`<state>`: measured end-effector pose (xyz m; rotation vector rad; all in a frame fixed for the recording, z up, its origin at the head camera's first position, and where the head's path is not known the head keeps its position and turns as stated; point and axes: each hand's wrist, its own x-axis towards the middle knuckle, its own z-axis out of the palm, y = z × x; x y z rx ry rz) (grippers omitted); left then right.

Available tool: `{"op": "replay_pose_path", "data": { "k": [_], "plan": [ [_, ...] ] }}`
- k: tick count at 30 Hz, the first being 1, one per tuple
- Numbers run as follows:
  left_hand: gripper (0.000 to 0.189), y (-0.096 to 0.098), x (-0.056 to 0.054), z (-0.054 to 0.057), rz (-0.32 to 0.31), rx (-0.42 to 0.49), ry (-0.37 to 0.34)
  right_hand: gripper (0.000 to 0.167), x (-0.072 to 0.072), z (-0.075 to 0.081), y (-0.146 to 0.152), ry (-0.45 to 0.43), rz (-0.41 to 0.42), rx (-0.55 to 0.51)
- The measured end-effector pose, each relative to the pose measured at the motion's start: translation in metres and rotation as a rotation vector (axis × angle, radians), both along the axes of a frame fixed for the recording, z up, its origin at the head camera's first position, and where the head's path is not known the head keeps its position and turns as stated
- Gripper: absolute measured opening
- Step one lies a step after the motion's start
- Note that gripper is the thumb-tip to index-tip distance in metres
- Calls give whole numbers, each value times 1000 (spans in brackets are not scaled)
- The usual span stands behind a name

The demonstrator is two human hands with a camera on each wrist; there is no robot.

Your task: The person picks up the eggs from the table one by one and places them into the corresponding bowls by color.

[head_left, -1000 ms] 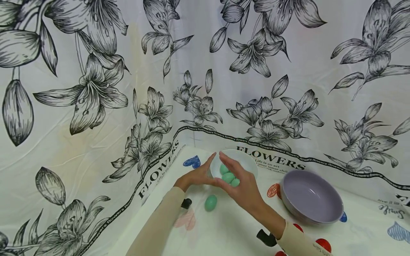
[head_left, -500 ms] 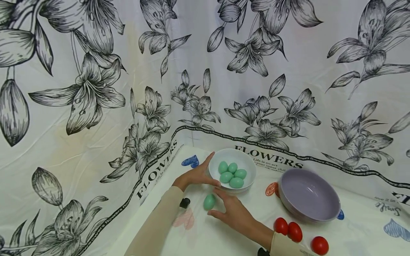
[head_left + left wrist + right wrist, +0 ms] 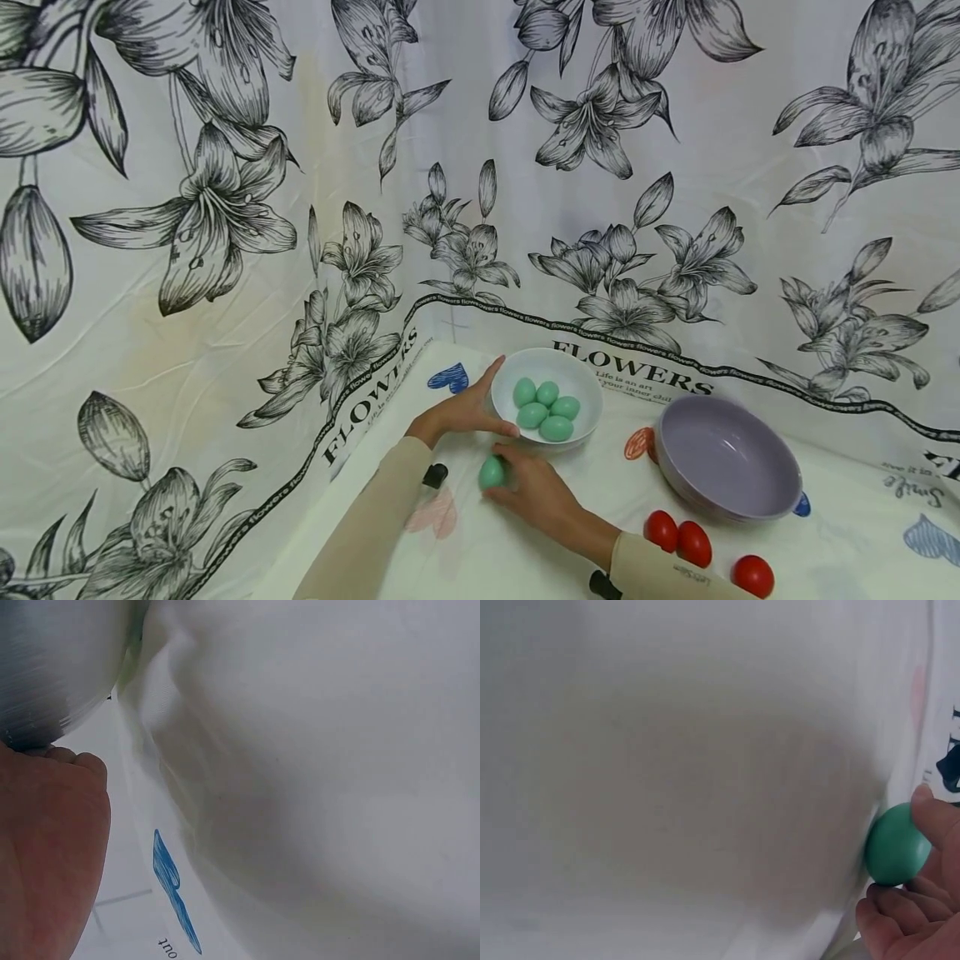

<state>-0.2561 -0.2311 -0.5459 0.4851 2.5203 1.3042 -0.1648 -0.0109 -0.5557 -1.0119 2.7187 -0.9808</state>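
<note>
Green egg (image 3: 492,472) on cloth (image 3: 465,558), just this side of white bowl (image 3: 558,365).
R hand (image 3: 536,492) part-closed, pinching egg btwn thumb + fingers; L hand (image 3: 467,410) spread wide, curved round bowl w/ 5 other eggs (image 3: 532,415).

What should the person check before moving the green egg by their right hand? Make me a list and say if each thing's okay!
1. Right hand has the loose green egg: ok, thumb and fingers are around it.
2. Egg lifted off the cloth: cannot tell, no gap shows clearly.
3. Left hand on the white bowl: ok, it holds the bowl's side.
4. Bare space in that bowl: ok, the five green eggs inside leave some.
5. Red eggs out of the way: ok, they lie near the purple bowl, not between egg and white bowl.
</note>
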Motion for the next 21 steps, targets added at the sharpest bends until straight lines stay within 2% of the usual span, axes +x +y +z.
{"op": "replay_pose_path", "data": {
  "k": [4,13,18,21],
  "plan": [
    [146,0,-2,-2,-8,-9,18,60,-1,-2,0,16,-3,-6],
    [147,0,-2,-1,-3,-9,9,56,-4,3,6,-38,38,-41],
    [146,1,-1,-1,2,-10,2,57,5,24,21,-94,115,-111],
    [145,1,-1,-1,3,-7,0,56,12,44,32,-79,159,-167]
  ]
}}
